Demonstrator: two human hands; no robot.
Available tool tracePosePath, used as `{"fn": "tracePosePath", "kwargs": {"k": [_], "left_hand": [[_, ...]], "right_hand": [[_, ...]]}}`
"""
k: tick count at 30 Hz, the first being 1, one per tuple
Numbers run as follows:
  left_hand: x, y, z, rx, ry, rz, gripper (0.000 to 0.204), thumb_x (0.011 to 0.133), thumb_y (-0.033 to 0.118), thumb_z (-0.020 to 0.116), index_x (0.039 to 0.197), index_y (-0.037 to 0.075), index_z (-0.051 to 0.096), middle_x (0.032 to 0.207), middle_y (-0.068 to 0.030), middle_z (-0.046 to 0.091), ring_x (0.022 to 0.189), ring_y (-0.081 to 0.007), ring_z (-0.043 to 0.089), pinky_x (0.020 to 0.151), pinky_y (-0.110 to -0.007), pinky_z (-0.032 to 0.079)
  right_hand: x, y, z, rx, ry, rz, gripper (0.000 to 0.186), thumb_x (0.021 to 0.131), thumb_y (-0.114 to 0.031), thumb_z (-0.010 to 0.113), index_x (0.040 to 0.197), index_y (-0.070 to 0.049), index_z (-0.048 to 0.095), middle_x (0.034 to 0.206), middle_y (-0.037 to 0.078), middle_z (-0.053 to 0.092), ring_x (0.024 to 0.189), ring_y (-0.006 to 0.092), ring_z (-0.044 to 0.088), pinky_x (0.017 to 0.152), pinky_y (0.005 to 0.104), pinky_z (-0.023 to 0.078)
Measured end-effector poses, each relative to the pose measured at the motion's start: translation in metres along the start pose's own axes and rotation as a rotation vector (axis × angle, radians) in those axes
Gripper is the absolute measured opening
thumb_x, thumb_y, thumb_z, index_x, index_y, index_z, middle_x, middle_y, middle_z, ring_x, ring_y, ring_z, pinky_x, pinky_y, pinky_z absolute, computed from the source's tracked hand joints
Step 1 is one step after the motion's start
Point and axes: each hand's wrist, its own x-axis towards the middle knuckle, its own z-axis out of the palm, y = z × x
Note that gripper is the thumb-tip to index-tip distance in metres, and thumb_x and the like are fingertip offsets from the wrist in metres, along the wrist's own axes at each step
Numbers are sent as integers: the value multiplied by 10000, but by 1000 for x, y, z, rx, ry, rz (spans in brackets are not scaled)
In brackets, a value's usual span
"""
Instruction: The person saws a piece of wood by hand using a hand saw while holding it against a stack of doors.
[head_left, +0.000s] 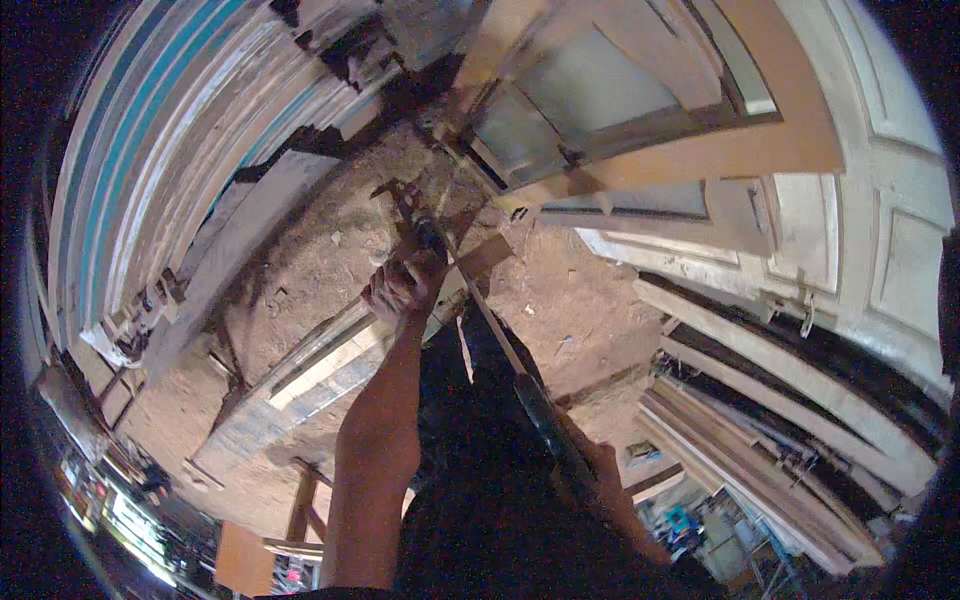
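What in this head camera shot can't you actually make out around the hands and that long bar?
- Right hand: mostly lost in shadow low in the head view; its grip on the long bar cannot be told.
- Bar's far tip: hidden behind the left hand and dark clutter.
- Lower-left shelf items: too small and bent by the fisheye rim.

I see both forearms bare, no sleeves, gloves, watch or rings on the left hand; dark, near-black clothing covers my torso and legs below.
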Motion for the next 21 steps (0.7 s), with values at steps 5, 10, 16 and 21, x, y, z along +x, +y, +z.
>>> {"fn": "tracePosePath", "kwargs": {"k": [5, 10, 16, 21], "left_hand": [[10, 7, -8, -17, -86, -25, 298, 895, 375, 630, 997, 96, 657, 909, -121, 687, 893, -315, 646, 797, -488, 467], [12, 9, -15, 26, -213, -116, 272, 917, 360, 627, 927, 91, 663, 870, -123, 684, 850, -324, 646, 746, -475, 484], [21, -1, -28, 54, -255, -96, 276, 914, 361, 627, 937, 89, 662, 877, -126, 685, 856, -326, 647, 755, -478, 481], [23, 8, -24, 36, -293, -44, 285, 907, 365, 628, 962, 87, 660, 893, -130, 686, 871, -326, 647, 775, -482, 474]], "right_hand": [[96, 33, 35, 52, -24, -73, 752, 797, -20, 667, 1507, -87, 428, 923, 153, 693, 687, 187, 578, 655, 355, 506], [56, 7, 26, 75, 78, -39, 815, 788, -54, 699, 1537, -167, 397, 849, 135, 694, 631, 215, 598, 636, 353, 506], [9, 12, 4, 45, 59, -195, 833, 792, -82, 709, 1548, -194, 377, 798, 127, 691, 600, 248, 615, 637, 373, 523], [117, 51, 51, 117, 8, -183, 843, 799, -110, 716, 1553, -193, 349, 843, 155, 699, 671, 308, 655, 685, 410, 551]]}}
